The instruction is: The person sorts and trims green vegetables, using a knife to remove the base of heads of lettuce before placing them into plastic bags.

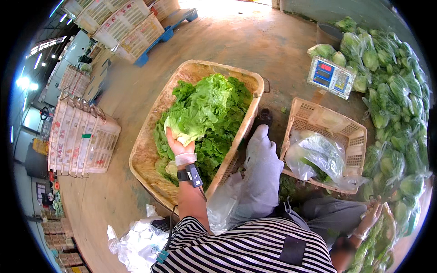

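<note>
- Lettuce head (198,109) is being gripped at its pale stem end by the left hand (180,146), fingers closed on it; leaves are being held out beyond the fingertips.
- Head is being kept above loose lettuce (211,157) in the large tan crate (144,157).
- Right hand (371,213) is being seen low right, near bagged greens (403,102); whether its fingers are clamped or apart, cannot tell.
- Plastic-wrapped produce (318,152) is being held in the smaller crate (356,152), right of the leg.
</note>
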Demonstrator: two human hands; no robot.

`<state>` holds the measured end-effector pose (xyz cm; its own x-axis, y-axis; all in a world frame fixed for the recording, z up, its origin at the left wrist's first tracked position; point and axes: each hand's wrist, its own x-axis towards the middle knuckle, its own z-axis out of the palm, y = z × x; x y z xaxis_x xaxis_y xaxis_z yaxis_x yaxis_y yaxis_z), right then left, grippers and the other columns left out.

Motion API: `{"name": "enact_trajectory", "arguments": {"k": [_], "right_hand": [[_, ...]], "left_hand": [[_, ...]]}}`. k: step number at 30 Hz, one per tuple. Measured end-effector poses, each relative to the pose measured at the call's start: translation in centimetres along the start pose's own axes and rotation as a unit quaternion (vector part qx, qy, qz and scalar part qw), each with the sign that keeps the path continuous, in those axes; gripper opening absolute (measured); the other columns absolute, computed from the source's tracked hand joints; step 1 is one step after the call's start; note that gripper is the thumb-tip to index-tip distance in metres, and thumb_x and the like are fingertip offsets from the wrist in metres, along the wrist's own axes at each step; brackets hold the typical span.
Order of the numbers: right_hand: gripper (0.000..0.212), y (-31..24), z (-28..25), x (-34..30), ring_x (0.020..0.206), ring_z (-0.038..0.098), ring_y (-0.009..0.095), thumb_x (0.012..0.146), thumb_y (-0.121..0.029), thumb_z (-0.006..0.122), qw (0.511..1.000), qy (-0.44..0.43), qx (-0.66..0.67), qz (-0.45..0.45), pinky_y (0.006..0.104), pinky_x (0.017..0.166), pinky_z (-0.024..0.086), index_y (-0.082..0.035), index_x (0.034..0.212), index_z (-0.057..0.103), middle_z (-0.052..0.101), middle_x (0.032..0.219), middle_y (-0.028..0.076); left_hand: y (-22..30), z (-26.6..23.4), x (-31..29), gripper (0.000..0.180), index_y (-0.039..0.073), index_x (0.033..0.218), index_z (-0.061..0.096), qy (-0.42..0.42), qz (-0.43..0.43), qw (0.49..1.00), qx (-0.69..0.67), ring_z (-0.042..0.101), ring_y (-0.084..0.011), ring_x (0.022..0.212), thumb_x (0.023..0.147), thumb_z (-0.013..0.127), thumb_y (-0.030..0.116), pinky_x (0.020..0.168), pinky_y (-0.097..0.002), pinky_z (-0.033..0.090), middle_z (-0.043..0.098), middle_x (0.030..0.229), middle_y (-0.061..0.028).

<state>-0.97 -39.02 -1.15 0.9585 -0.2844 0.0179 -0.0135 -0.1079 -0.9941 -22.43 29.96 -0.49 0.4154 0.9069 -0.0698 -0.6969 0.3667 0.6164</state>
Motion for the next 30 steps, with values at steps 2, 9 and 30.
{"name": "enact_trajectory", "arguments": {"k": [2,9,30], "right_hand": [[0.035,0.3,-0.7,-0.1,0.066,0.040,0.004,0.094,-0.026,0.048,1.000,0.005,0.013,-0.004,0.0185,0.060,0.036,-0.005,0.121,0.053,0.049,0.081,-0.003],[0.036,-0.3,-2.6,-1.8,0.071,0.045,0.007,0.094,-0.031,0.048,0.997,0.050,-0.054,-0.011,0.0220,0.067,0.039,-0.006,0.118,0.057,0.051,0.082,-0.001],[0.031,-1.3,0.5,-1.0,0.064,0.041,0.004,0.095,-0.025,0.045,0.991,0.067,-0.118,-0.006,0.0185,0.058,0.035,-0.004,0.113,0.058,0.049,0.079,-0.002]], "left_hand": [[-0.9,-0.2,-0.5,0.053,0.011,0.124,0.050,0.048,0.007,0.999,-0.020,0.051,-0.0301,0.111,0.083,0.055,0.045,0.095,-0.0496,0.039,0.055,0.122,-0.0081],[3.3,-11.3,-0.4,0.065,0.013,0.128,0.045,0.177,-0.132,0.972,0.078,0.048,-0.0291,0.115,0.081,0.049,0.058,0.097,-0.0459,0.039,0.051,0.125,-0.0113],[-14.4,6.1,21.8,0.099,0.002,0.136,0.036,-0.129,-0.319,0.529,0.776,0.035,-0.0340,0.128,0.068,0.059,0.069,0.105,-0.0415,0.030,0.032,0.142,-0.0192]]}}
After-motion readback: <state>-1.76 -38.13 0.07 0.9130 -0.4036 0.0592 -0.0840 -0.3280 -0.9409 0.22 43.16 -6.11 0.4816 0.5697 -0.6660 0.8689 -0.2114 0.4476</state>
